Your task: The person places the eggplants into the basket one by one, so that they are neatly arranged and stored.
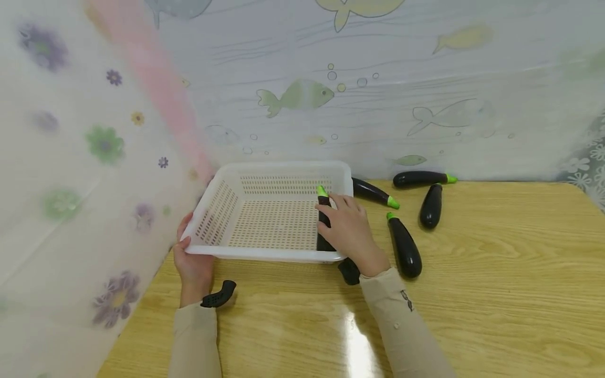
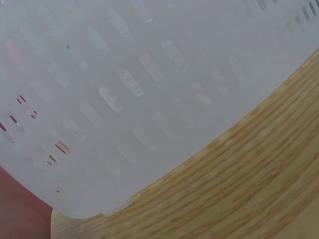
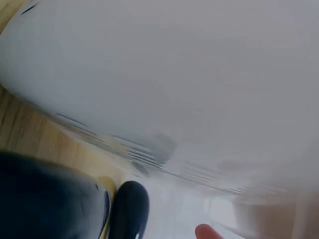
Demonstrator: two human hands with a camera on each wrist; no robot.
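Note:
A white slotted plastic basket [image 1: 264, 254] sits on the table in the head view. My left hand [image 1: 195, 262] grips its left front corner, thumb over the rim and fingers at the outer side. In the left wrist view, the slotted basket wall [image 2: 144, 99] fills most of the frame. At the right end inside the basket, my right hand [image 1: 350, 228] holds a dark eggplant [image 1: 324, 242] with a green stem, lying lengthwise. The hand covers part of the eggplant. In the right wrist view, a pale basket surface [image 3: 164, 74] takes up most of the frame, with one fingertip [image 3: 207, 232] below.
Several eggplants lie right of the basket: one against its side [image 1: 371, 192], one by the wall [image 1: 418, 179], one near that [image 1: 431, 207], one nearer [image 1: 405, 249]. Wood table [image 1: 496, 294] extends right. A fish-printed sheet [image 1: 378, 131] hangs behind, a flowered one [image 1: 71, 236] at left.

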